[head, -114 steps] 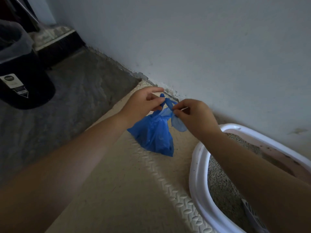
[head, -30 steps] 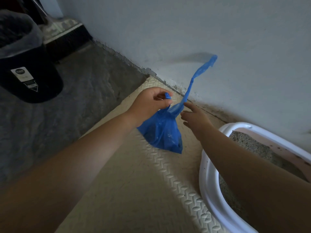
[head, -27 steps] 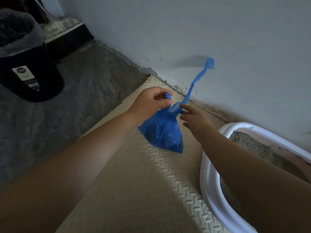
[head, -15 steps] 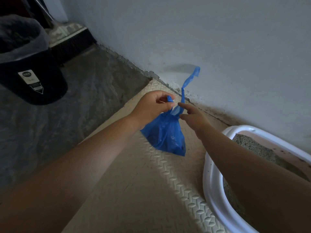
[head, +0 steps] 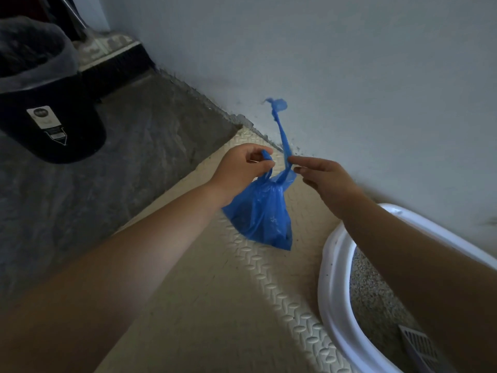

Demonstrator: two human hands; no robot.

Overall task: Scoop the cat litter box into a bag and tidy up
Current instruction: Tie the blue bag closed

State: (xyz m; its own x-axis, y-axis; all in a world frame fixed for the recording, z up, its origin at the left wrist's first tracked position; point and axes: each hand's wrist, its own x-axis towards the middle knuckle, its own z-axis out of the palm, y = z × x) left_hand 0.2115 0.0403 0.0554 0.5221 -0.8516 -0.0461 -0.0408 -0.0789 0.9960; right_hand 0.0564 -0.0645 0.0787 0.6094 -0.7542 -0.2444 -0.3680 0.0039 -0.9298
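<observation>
A small filled blue bag (head: 262,214) hangs above the cream foam mat (head: 209,313) near the wall. My left hand (head: 239,169) pinches one of its handles from the left. The bag's other handle (head: 281,127) stands up loose in the air against the wall. My right hand (head: 326,181) reaches in from the right with straight fingers, fingertips at the base of that loose handle. The white litter box (head: 332,289) sits at the lower right, grey litter inside. A slotted scoop (head: 418,345) lies in it, partly hidden by my right arm.
A black bin (head: 53,127) with a plastic liner stands at the upper left on the grey concrete floor (head: 121,168). A broom head (head: 115,53) lies behind it by the pale wall (head: 349,76), which runs close behind the bag and litter box.
The loose handle has swung from leaning right to standing nearly upright, its tip curling. My right hand has shifted slightly away from the bag's neck. My left hand keeps its pinch.
</observation>
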